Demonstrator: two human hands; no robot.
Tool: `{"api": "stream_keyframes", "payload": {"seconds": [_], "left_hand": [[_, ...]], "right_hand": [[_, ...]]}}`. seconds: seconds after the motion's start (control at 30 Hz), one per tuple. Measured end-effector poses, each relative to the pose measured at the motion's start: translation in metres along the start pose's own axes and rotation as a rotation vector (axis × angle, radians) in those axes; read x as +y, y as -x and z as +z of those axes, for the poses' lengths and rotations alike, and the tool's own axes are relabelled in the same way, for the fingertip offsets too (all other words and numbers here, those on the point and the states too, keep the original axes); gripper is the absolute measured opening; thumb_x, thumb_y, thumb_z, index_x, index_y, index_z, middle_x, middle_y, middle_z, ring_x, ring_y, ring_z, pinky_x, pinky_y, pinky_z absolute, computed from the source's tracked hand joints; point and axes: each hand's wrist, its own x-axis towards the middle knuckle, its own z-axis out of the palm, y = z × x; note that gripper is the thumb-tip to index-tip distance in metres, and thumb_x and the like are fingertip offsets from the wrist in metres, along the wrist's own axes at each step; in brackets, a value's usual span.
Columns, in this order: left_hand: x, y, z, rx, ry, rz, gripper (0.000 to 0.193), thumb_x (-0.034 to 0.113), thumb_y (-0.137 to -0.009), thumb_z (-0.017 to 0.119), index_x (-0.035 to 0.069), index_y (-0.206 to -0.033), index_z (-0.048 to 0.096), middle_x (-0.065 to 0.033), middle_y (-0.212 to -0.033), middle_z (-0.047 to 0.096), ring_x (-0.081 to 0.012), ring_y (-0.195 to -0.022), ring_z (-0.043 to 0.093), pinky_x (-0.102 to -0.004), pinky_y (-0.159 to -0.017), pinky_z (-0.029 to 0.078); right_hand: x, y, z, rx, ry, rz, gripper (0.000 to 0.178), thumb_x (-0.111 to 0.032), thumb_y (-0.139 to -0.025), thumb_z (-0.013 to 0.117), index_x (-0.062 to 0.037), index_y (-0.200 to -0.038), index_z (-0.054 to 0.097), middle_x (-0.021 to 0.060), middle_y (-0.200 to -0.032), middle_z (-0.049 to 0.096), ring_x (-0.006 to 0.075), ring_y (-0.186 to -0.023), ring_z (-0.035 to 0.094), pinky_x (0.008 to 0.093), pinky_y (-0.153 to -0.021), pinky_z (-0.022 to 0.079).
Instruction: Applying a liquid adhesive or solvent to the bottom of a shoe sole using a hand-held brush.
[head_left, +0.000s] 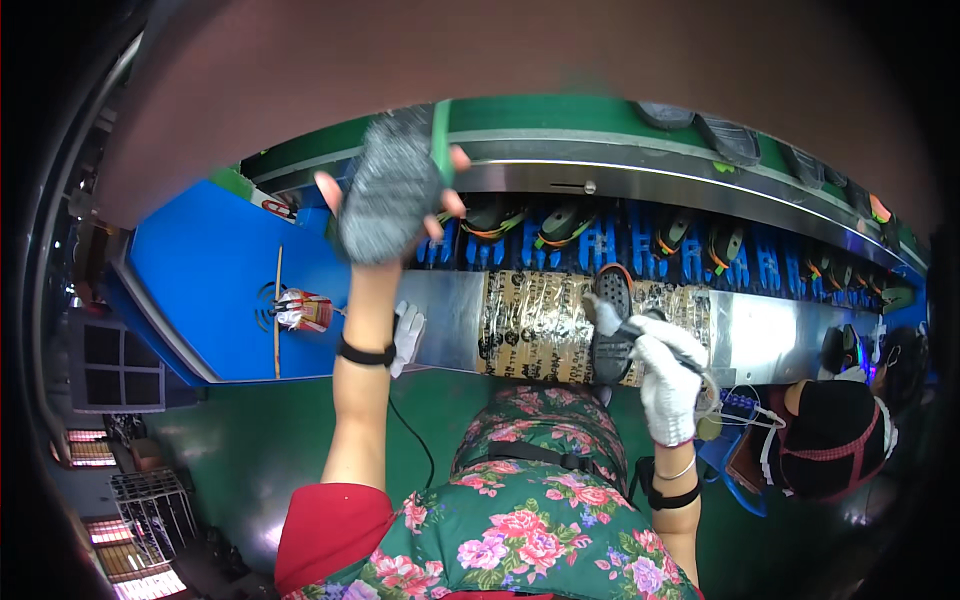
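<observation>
My bare left hand (445,200) is raised over the bench with its fingers round a dark grey clog (385,195), blurred by motion. A green strip shows along the clog's right edge. My right hand (668,385), in a white knitted glove, is closed round a dark handheld tool (640,328) with a pale grey tip. Under that tip lies another dark grey clog (612,360), with holes in its upper and an orange-red edge at its far end. It rests on the tape-covered middle of the metal bench (535,330). A white glove (407,337) lies beside my left wrist.
Behind the bench, a blue rack (600,240) carries several clogs with coloured straps. Beyond it, a green conveyor (560,120) bears more footwear. On the blue panel (200,270) lie a stick (279,320) and a red-white packet (305,311). Another person (830,440) sits at the right.
</observation>
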Motion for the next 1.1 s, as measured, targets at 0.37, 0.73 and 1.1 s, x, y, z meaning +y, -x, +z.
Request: {"api": "stream_keyframes", "payload": {"seconds": [0.37,0.73,1.1], "left_hand": [[-0.053,-0.052,-0.041,0.701,-0.676,0.318,0.043,0.019,-0.104,0.053,-0.010,-0.135,0.056,-0.0258,-0.120,0.068,-0.0324,-0.107,0.070,-0.0387,-0.094,0.058],[-0.167,-0.206,-0.052,0.535,-1.797,0.137,0.026,0.017,-0.084,0.081,0.010,-0.109,0.076,-0.0180,-0.137,0.050,-0.0207,-0.081,0.070,-0.0360,-0.066,0.064],[-0.042,-0.021,0.015,0.819,-1.165,0.730,0.040,0.017,-0.098,0.048,-0.002,-0.133,0.049,-0.0218,-0.139,0.056,-0.0325,-0.123,0.060,-0.0476,-0.106,0.052]], "right_hand": [[0.044,0.022,-0.035,0.100,-0.020,0.137,0.021,0.007,-0.084,0.073,0.0059,-0.104,0.076,0.0157,-0.101,0.077,0.0165,-0.077,0.071,0.0258,-0.068,0.056],[0.049,0.023,-0.038,0.194,-0.175,0.118,0.022,0.002,-0.086,0.072,0.0044,-0.108,0.075,0.0157,-0.105,0.077,0.0173,-0.083,0.072,0.0266,-0.070,0.055],[-0.002,0.023,-0.078,0.212,-0.471,0.072,0.022,-0.001,-0.093,0.065,0.0038,-0.113,0.071,0.0163,-0.112,0.074,0.0209,-0.092,0.071,0.0278,-0.076,0.056]]}}
